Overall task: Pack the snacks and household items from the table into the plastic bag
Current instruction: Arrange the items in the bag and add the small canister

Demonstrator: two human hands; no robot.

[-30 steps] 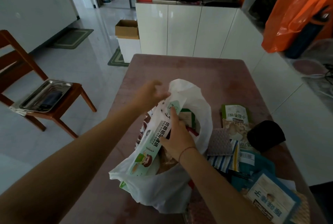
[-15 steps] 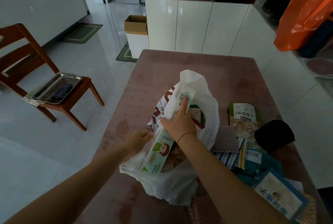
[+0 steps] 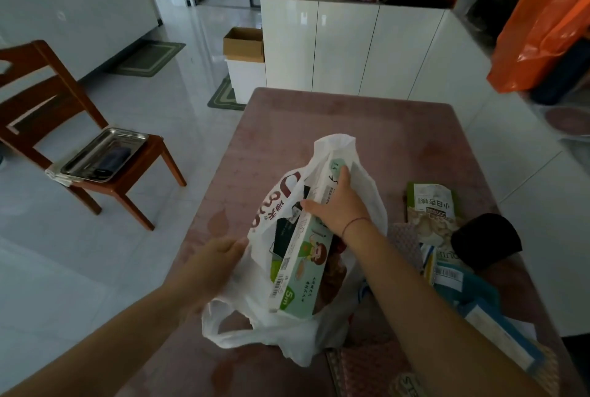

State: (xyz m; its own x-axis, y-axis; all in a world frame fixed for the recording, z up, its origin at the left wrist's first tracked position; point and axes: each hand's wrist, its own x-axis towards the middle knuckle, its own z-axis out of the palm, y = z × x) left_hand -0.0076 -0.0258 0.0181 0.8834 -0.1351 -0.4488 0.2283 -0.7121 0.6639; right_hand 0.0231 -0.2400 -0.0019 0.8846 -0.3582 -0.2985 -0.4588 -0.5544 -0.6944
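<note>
A white plastic bag [image 3: 284, 329] lies open on the pink table [image 3: 351, 119]. My right hand [image 3: 335, 205] grips a long green-and-white box [image 3: 300, 272] that lies lengthwise in the bag's mouth, its near end sticking out. My left hand [image 3: 214, 266] holds the bag's left edge. Other packets sit inside the bag under the box. To the right of the bag lie a green snack packet [image 3: 431, 208], a black pouch [image 3: 485, 240], teal packets [image 3: 463, 288] and a textured pink pad [image 3: 405, 237].
A wooden chair [image 3: 79, 141] with a metal tray [image 3: 105, 154] stands left of the table. White cabinets [image 3: 351, 49] line the far side. An orange bag [image 3: 539, 42] sits on the right counter. A cardboard box [image 3: 244, 44] rests on a white bin.
My left hand left the bag's far rim and came down to its near left edge. My right hand slid up the box, which tilted lower into the bag.
</note>
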